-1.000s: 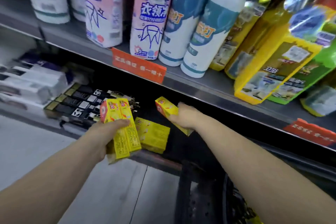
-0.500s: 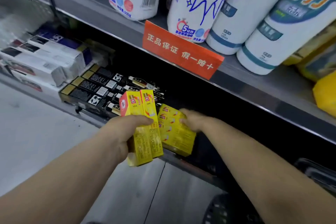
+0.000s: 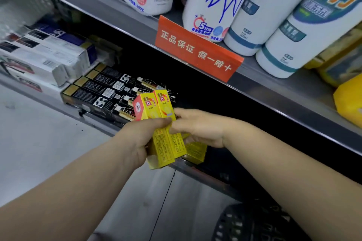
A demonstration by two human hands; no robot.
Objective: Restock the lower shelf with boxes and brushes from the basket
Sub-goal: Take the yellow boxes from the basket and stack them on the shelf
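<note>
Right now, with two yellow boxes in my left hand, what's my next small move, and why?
Probably draw the right-hand box free with your right hand, whose fingers already pinch it, and set it on the yellow boxes lying on the lower shelf; your left hand grips both.

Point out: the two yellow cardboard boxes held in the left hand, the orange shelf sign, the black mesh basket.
Two yellow cardboard boxes (image 3: 166, 143): head view, printed side.
Orange shelf sign (image 3: 197, 49): head view, lettered face.
Black mesh basket (image 3: 252, 223): head view, rim.

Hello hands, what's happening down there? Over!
Left hand grips two yellow boxes. Right hand pinching the right one. Lower shelf ahead, unblocked.
</note>
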